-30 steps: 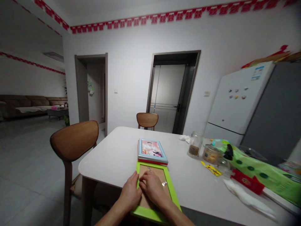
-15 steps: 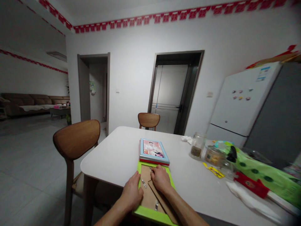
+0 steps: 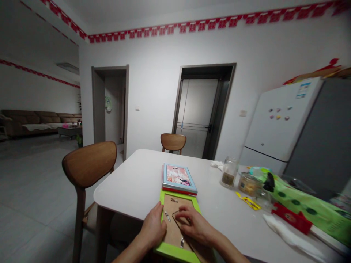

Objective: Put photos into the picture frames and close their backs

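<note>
A green picture frame (image 3: 175,251) lies back side up at the table's near edge, its brown backing board (image 3: 171,230) showing small metal clips (image 3: 167,216). My left hand (image 3: 154,225) grips the frame's left side, thumb over the board. Over the right part of the board is my right hand (image 3: 194,223), fingers curled and a little apart, near the slanted stand piece; no object shows between them. Just beyond the green frame sits a stack of frames, the top one light blue (image 3: 179,176) with a picture.
On the white table (image 3: 131,179), to the right, stand a glass jar (image 3: 229,171), a lidded container (image 3: 248,183), a yellow packet (image 3: 249,201), a red item (image 3: 292,218) and a green bag (image 3: 309,208). Wooden chairs (image 3: 91,164) stand left and beyond.
My right hand has moved from the clip at the board's far end back toward me and right, its fingers loosening. That clip is now uncovered. My left hand stays on the frame.
</note>
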`<state>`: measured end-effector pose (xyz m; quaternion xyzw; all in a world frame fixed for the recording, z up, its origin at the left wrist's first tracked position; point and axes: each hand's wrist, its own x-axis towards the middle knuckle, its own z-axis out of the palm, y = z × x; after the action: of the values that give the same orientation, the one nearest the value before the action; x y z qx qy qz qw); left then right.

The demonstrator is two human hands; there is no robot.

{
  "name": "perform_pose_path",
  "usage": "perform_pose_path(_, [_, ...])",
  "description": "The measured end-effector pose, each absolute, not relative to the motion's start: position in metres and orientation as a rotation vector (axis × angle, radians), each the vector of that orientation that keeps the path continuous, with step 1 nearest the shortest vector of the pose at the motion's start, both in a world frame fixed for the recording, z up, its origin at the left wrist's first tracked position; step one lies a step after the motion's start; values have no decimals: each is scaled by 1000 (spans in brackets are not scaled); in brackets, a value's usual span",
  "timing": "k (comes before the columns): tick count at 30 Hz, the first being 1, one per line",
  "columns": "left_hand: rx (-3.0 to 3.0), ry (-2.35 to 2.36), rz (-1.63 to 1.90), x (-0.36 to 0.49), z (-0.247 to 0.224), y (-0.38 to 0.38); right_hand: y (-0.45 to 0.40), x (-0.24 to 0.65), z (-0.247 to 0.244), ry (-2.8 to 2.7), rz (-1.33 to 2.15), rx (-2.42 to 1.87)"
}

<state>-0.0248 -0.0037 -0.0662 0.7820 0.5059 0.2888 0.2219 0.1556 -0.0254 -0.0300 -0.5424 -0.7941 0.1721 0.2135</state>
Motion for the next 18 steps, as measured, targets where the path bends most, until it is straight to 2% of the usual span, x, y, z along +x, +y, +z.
perform_pose_path(3, [2128,1422,829,-23,-69,-4,-49,160,-25,-2237,667,-1509])
perform_pose_path(7, [2097,1447,817,-22,-70,-3,-56,156,-30,-2152,744,-1520])
perform_pose_path(14, [2119,1405,843,-23,-66,-4,-48,151,-39,-2108,548,-1485])
perform_pose_path(18, [2099,1364,868,-24,-65,-5,-45,153,-40,-1988,409,-1621])
